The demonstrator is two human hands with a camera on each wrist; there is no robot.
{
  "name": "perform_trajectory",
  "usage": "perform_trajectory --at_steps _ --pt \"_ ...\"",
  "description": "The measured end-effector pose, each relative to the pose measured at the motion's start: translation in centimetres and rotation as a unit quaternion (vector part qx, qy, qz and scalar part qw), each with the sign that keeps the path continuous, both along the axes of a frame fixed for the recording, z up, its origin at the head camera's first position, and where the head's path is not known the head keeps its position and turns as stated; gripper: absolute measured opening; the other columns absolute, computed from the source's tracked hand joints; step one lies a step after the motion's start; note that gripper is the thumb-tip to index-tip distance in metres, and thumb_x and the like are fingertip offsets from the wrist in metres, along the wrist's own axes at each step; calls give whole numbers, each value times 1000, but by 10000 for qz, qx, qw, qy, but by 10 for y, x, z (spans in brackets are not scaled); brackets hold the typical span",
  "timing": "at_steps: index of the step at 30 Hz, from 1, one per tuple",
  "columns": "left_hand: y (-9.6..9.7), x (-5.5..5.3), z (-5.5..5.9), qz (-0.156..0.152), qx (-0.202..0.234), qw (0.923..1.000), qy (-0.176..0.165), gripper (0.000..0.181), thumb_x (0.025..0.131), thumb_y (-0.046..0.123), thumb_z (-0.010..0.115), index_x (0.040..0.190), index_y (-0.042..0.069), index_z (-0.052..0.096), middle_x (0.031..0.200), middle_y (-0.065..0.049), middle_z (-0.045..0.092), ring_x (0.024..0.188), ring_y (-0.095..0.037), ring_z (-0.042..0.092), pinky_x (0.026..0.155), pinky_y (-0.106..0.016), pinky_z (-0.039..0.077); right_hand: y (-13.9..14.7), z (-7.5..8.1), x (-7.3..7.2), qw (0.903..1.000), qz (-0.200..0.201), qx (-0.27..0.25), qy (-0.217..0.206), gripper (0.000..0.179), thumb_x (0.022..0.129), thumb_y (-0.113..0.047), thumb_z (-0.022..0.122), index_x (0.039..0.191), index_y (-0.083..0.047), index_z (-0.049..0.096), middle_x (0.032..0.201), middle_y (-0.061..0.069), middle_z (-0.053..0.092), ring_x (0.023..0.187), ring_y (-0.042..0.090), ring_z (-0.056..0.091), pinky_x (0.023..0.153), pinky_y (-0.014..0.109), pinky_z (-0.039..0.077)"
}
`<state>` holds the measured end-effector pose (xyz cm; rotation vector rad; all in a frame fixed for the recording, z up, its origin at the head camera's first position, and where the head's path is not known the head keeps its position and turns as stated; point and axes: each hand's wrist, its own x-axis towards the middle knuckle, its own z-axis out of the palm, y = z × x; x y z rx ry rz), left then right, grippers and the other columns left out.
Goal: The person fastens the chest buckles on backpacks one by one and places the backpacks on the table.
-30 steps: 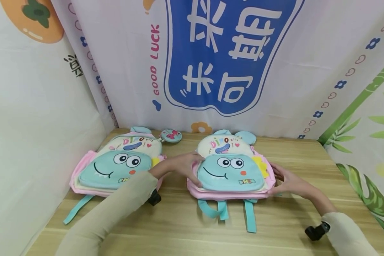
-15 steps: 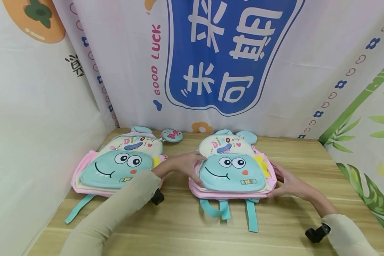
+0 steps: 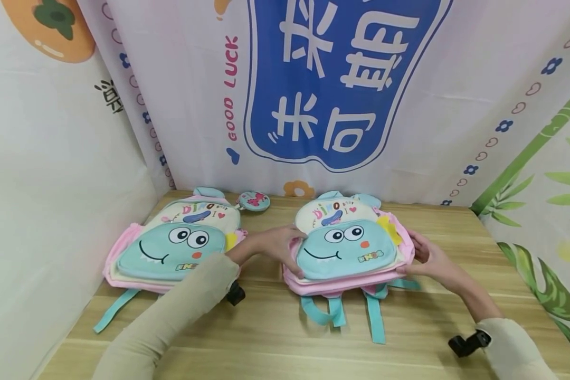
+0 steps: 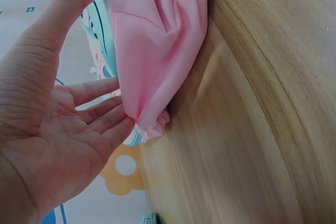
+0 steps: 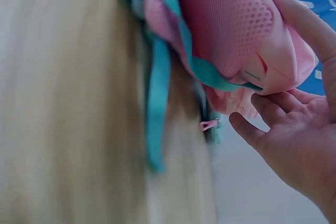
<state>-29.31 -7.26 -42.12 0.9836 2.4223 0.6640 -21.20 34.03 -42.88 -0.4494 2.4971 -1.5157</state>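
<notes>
Both hands hold the right-hand backpack (image 3: pixel 347 253), a child's bag in pink, cream and mint with a cartoon dinosaur face. My left hand (image 3: pixel 277 245) grips its left side, thumb near the bottom corner and fingers farther up. In the left wrist view, those fingertips meet the pink side panel (image 4: pixel 157 51). At the opposite side, my right hand (image 3: pixel 432 264) holds the lower right edge between thumb and fingers. That side is tilted up, and the right wrist view shows the pink mesh back (image 5: pixel 236 24) and a teal strap (image 5: pixel 158 103).
A matching backpack (image 3: pixel 171 250) lies to the left, partly behind my left forearm, with a round charm (image 3: pixel 254 201) at its top. The wooden table (image 3: pixel 266 343) ends at a printed cloth backdrop (image 3: pixel 199 105). Teal straps (image 3: pixel 374 316) trail toward the front.
The right side of the right-hand backpack has risen with my right hand, tilting the bag and uncovering more strap beneath. My left hand has stayed nearly in place, and the left-hand backpack lies as before.
</notes>
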Motion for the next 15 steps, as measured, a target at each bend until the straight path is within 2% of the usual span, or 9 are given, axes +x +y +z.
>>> perform_trajectory --at_steps 8,12,15 --pt "7 2 -3 -88 168 9998 7 110 68 50 92 154 3 41 161 -17 36 149 -29 36 122 -42 32 -2 25 -7 9980 276 -402 398 90 88 0 73 161 -4 20 162 28 29 126 -10 50 102 11 42" --pt "11 2 -5 -99 204 9997 38 111 68 51 91 154 3 41 159 -15 39 146 -27 40 121 -41 35 -3 42 -12 9966 493 -327 579 89 89 1 72 162 -9 23 163 20 32 129 -8 48 102 11 43" --pt "14 3 -5 -118 308 9995 0 112 67 50 92 154 3 40 159 -14 40 145 -25 41 121 -40 35 -5 56 -16 9945 626 -269 792 87 87 4 71 161 -9 27 158 8 41 130 -5 50 102 12 44"
